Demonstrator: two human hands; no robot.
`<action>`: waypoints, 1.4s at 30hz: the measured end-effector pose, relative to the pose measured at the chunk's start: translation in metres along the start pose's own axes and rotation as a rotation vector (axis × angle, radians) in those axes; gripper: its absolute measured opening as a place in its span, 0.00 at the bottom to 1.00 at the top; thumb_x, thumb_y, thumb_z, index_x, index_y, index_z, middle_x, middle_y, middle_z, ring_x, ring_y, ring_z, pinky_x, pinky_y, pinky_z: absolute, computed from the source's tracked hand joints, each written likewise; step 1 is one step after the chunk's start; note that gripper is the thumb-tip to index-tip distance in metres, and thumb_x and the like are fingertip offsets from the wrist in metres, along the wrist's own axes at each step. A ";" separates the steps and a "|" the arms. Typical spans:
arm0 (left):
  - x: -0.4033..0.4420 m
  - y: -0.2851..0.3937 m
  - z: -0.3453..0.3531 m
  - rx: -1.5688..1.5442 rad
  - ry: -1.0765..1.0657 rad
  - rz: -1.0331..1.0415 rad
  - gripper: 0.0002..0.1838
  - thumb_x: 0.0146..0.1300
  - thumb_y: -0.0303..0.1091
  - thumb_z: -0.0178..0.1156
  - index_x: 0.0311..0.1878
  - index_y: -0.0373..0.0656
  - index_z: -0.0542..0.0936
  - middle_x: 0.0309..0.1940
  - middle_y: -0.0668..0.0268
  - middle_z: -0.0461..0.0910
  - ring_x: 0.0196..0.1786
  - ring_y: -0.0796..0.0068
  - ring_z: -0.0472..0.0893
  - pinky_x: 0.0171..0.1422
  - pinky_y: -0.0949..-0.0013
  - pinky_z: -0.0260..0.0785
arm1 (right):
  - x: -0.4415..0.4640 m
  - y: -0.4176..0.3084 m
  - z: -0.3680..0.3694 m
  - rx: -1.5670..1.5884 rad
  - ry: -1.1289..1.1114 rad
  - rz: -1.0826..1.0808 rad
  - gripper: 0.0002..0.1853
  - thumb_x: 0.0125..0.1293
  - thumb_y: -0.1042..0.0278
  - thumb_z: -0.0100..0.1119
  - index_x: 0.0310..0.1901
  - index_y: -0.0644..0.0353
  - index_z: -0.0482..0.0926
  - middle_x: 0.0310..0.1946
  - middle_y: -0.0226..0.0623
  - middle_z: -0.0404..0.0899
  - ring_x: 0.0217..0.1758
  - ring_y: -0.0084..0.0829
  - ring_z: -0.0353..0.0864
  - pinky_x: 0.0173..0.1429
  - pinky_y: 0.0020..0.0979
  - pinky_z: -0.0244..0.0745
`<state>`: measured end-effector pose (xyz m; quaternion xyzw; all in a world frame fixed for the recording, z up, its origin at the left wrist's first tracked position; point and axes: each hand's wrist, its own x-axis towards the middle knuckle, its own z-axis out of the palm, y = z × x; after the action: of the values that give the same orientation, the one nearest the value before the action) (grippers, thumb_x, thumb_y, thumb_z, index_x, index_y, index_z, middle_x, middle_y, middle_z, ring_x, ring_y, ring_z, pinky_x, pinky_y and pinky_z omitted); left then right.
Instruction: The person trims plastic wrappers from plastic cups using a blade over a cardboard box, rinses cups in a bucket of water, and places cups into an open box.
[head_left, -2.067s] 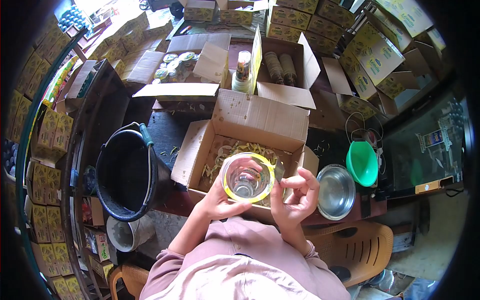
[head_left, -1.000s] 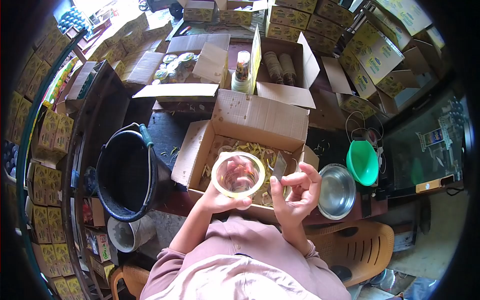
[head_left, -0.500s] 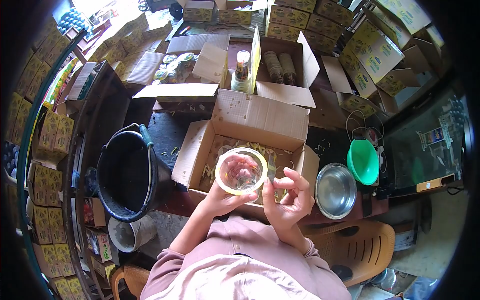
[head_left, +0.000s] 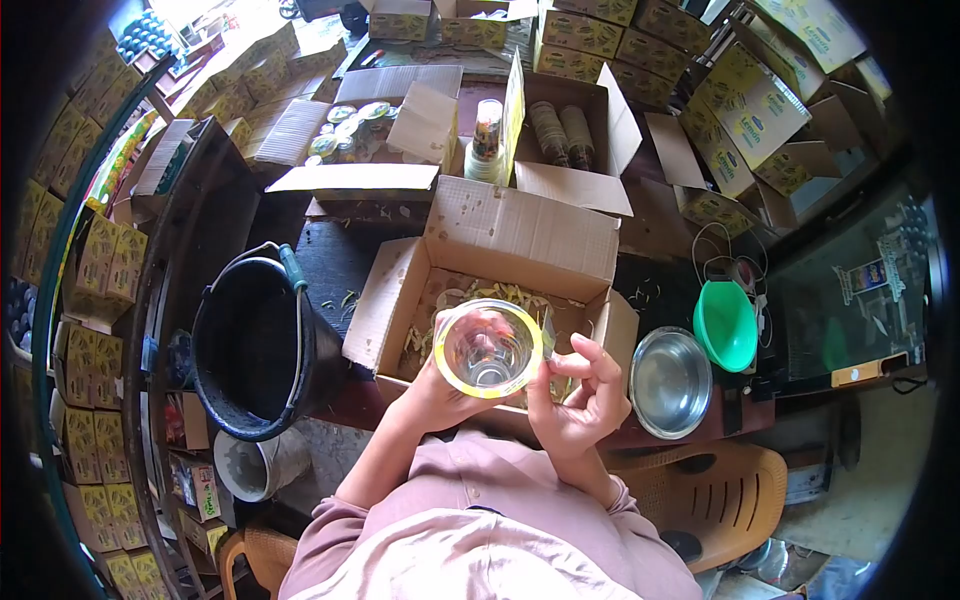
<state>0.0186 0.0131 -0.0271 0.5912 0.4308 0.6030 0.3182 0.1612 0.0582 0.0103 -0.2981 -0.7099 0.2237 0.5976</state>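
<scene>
My left hand (head_left: pixel 437 398) is wrapped round a clear plastic cup (head_left: pixel 487 376) with a yellow rim, its mouth tipped up towards me. Inside the cup I see through to its bottom. Close by the rim's right side, my right hand (head_left: pixel 580 400) pinches a small thin grey blade (head_left: pixel 547 330) between thumb and finger; its handle is hidden. Both hands are over the front of an open cardboard box (head_left: pixel 520 230), where pale yellowish strips (head_left: pixel 510 294) lie scattered on the bottom.
A black bucket (head_left: pixel 215 400) stands to the left, above a grey pail (head_left: pixel 243 470). To the right are a metal bowl (head_left: pixel 672 385) and a green basin (head_left: pixel 725 325). Behind, one carton holds lidded cups (head_left: pixel 350 130), another cup stacks (head_left: pixel 560 135); a cup stack (head_left: pixel 485 145) stands between.
The cup has shifted slightly right and down, and its rim now shows more yellow facing me. My right hand has hardly moved.
</scene>
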 end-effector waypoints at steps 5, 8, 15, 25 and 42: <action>-0.001 0.000 -0.006 0.065 -0.018 0.019 0.41 0.43 0.26 0.70 0.59 0.44 0.56 0.49 0.60 0.65 0.51 0.70 0.70 0.50 0.70 0.66 | 0.001 0.000 0.000 -0.008 -0.020 0.004 0.24 0.43 0.82 0.65 0.46 0.68 0.71 0.23 0.33 0.76 0.27 0.21 0.77 0.35 0.19 0.72; 0.002 0.005 -0.009 0.099 -0.034 0.046 0.41 0.43 0.26 0.70 0.59 0.43 0.57 0.49 0.59 0.64 0.50 0.69 0.70 0.49 0.70 0.66 | 0.001 -0.001 0.002 -0.007 -0.018 0.007 0.25 0.43 0.83 0.65 0.47 0.69 0.71 0.23 0.33 0.75 0.27 0.20 0.76 0.36 0.19 0.71; 0.005 0.018 -0.010 0.292 -0.109 0.065 0.40 0.42 0.27 0.70 0.58 0.43 0.59 0.49 0.59 0.66 0.52 0.67 0.69 0.53 0.68 0.65 | 0.007 0.002 0.003 0.040 -0.031 0.060 0.24 0.44 0.84 0.64 0.47 0.68 0.71 0.22 0.32 0.74 0.27 0.19 0.74 0.36 0.18 0.69; 0.004 0.004 -0.002 -0.178 0.006 -0.059 0.38 0.42 0.26 0.70 0.57 0.42 0.59 0.48 0.61 0.67 0.52 0.70 0.70 0.52 0.70 0.65 | 0.002 -0.009 0.000 0.153 -0.003 0.148 0.25 0.44 0.84 0.64 0.47 0.65 0.68 0.22 0.29 0.72 0.27 0.16 0.72 0.36 0.16 0.66; -0.003 0.006 -0.013 -0.130 0.035 -0.067 0.41 0.37 0.27 0.71 0.58 0.40 0.61 0.51 0.61 0.67 0.55 0.68 0.69 0.61 0.65 0.60 | 0.013 0.045 -0.016 0.553 -0.044 0.393 0.24 0.44 0.83 0.67 0.45 0.61 0.72 0.23 0.28 0.75 0.26 0.15 0.73 0.32 0.16 0.66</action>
<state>0.0063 0.0062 -0.0218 0.5440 0.4158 0.6291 0.3681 0.1825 0.0993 -0.0080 -0.2508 -0.5640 0.5251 0.5859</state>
